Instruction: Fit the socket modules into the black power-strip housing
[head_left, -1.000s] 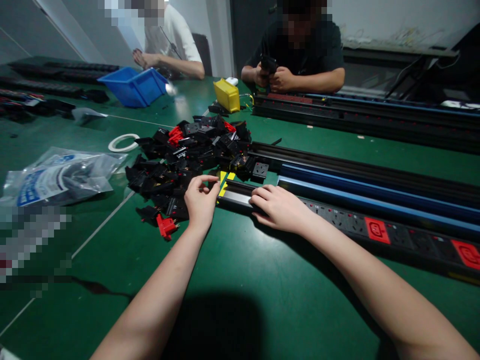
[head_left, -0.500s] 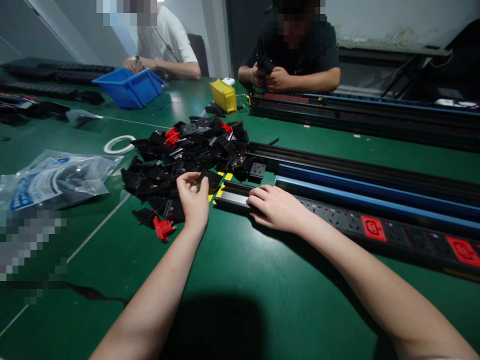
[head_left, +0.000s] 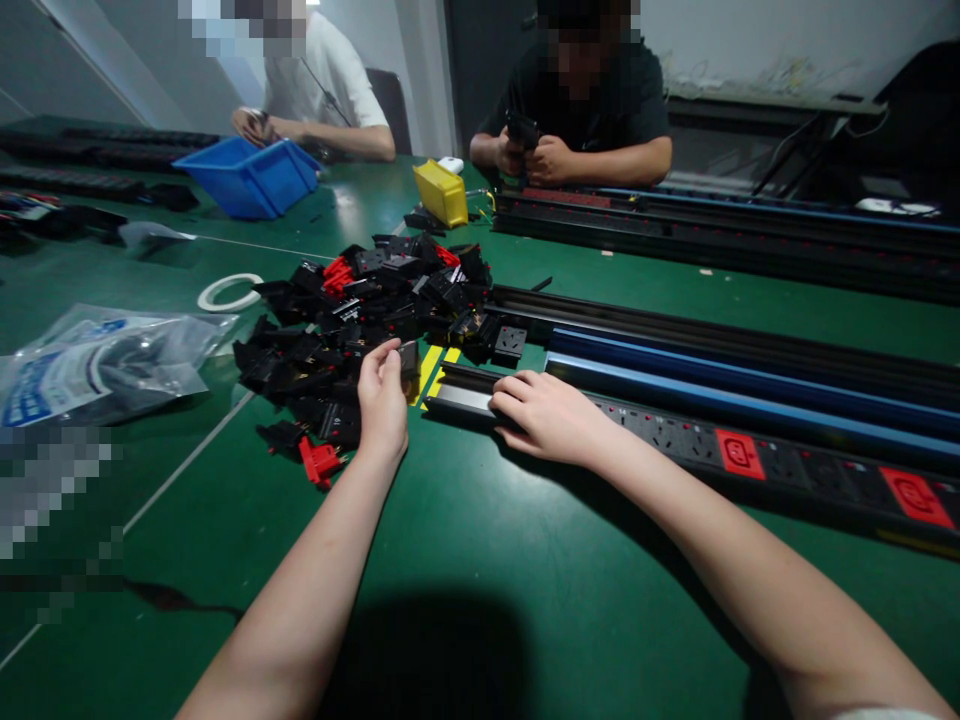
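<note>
My left hand (head_left: 381, 398) pinches a small black socket module (head_left: 407, 358) at the near edge of a heap of black and red socket modules (head_left: 367, 305). My right hand (head_left: 546, 415) lies palm down, fingers curled over the left end of a long black power strip (head_left: 750, 460), which carries black sockets and red sockets (head_left: 735, 452). A yellow label (head_left: 433, 367) lies on the table between the heap and the strip's end. A loose red module (head_left: 319, 462) sits just left of my left wrist.
Blue and black rails (head_left: 720, 375) run behind the strip. A plastic bag (head_left: 97, 360) and a white tape ring (head_left: 229, 292) lie on the left. Across the green table (head_left: 465, 560) two people work beside a blue bin (head_left: 251, 175), a yellow box (head_left: 442, 192) and more strips (head_left: 720, 235).
My left hand has closed its fingers on a black module from the heap and lifted it slightly. My right hand stays on the strip's end.
</note>
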